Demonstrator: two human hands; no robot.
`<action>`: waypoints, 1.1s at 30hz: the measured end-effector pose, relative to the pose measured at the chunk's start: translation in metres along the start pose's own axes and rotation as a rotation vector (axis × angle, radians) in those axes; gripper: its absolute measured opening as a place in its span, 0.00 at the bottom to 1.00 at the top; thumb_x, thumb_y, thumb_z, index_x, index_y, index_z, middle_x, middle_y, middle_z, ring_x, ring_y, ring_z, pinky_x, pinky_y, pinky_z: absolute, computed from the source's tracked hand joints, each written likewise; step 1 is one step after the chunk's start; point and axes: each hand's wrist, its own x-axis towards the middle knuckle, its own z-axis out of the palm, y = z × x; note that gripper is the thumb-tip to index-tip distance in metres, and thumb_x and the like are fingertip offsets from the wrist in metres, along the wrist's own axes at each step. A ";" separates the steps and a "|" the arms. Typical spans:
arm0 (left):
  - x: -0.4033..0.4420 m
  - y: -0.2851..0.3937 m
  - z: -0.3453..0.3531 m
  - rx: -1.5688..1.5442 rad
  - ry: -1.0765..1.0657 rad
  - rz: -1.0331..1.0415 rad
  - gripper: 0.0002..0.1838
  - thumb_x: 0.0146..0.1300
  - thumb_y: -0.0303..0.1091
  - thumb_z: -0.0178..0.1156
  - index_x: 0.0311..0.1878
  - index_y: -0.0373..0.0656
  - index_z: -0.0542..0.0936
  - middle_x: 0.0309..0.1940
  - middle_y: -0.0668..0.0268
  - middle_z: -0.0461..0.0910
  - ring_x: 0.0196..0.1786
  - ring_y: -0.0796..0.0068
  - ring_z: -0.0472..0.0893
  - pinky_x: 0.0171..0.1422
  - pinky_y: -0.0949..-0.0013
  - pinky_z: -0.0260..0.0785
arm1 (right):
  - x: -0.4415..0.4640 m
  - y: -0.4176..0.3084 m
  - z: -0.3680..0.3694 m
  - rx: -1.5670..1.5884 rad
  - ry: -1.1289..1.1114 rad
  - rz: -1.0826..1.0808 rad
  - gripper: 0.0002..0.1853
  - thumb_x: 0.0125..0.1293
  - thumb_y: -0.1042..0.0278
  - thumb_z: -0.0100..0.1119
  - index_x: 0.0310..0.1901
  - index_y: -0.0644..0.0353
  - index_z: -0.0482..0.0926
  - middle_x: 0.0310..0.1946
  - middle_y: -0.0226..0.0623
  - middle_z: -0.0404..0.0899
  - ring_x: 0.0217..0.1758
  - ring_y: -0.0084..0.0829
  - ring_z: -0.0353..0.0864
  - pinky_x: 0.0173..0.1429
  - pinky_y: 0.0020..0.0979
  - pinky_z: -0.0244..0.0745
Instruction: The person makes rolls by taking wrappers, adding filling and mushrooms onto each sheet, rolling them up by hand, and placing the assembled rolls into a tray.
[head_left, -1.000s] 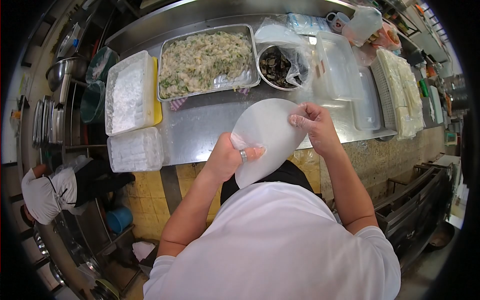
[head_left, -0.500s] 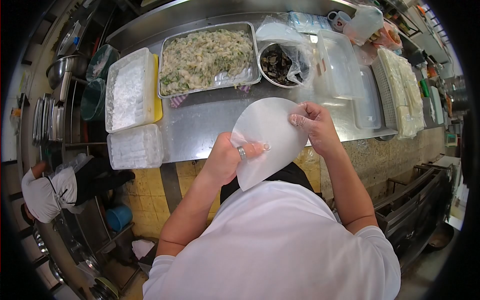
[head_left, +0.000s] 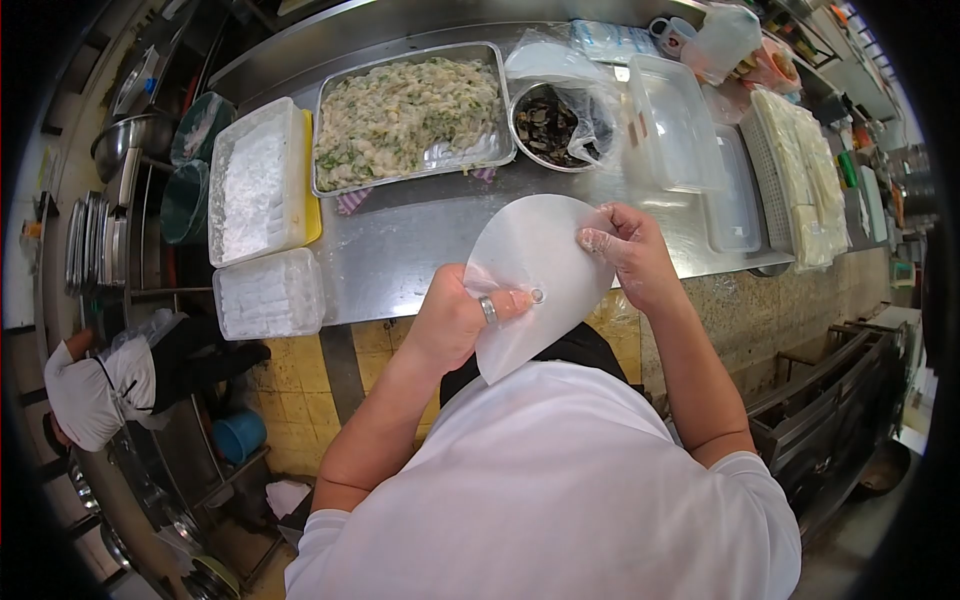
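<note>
A thin white round sheet (head_left: pixel 535 245) hangs between my hands, over the front edge of the steel table. My left hand (head_left: pixel 465 315), with a ring on it, grips the sheet's left side, thumb lying across its face near a small ring-shaped spot. Floury fingers of my right hand (head_left: pixel 635 255) pinch the upper right edge. Beyond the sheet are a metal tray (head_left: pixel 505 125) of pale chopped mixture with green bits (head_left: pixel 410 120) and a round bowl (head_left: pixel 518 145) holding dark pieces (head_left: pixel 545 125).
At left stand a tub of white powder (head_left: pixel 250 190) and a smaller box of white pieces (head_left: pixel 268 295). Clear plastic containers (head_left: pixel 675 130) and a basket with wrapped pale stacks (head_left: pixel 800 180) are at right. Another person (head_left: pixel 105 385) is at far left.
The sheet has turned slightly, its lower tip shifting down and a little right. A small ring-shaped spot now shows by my left thumb. My right hand has hardly moved.
</note>
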 end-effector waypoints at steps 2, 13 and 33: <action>0.001 -0.001 0.001 0.003 0.004 0.002 0.14 0.65 0.27 0.76 0.51 0.29 0.89 0.43 0.60 0.92 0.44 0.73 0.89 0.49 0.66 0.83 | -0.001 0.001 -0.002 0.013 -0.006 0.001 0.07 0.72 0.73 0.75 0.47 0.62 0.86 0.40 0.29 0.89 0.41 0.19 0.84 0.50 0.26 0.78; 0.000 -0.003 0.006 0.028 0.005 0.035 0.16 0.66 0.27 0.76 0.54 0.30 0.88 0.45 0.61 0.90 0.43 0.74 0.88 0.49 0.66 0.82 | -0.005 -0.005 -0.001 0.011 -0.002 -0.013 0.08 0.72 0.72 0.76 0.48 0.62 0.86 0.40 0.29 0.89 0.41 0.20 0.85 0.50 0.27 0.79; 0.000 0.002 0.002 -0.003 0.058 0.020 0.15 0.66 0.27 0.74 0.53 0.30 0.88 0.43 0.62 0.90 0.42 0.75 0.87 0.48 0.66 0.81 | 0.002 -0.015 0.004 0.040 -0.052 -0.046 0.11 0.71 0.71 0.78 0.49 0.62 0.86 0.42 0.29 0.89 0.43 0.21 0.85 0.55 0.28 0.79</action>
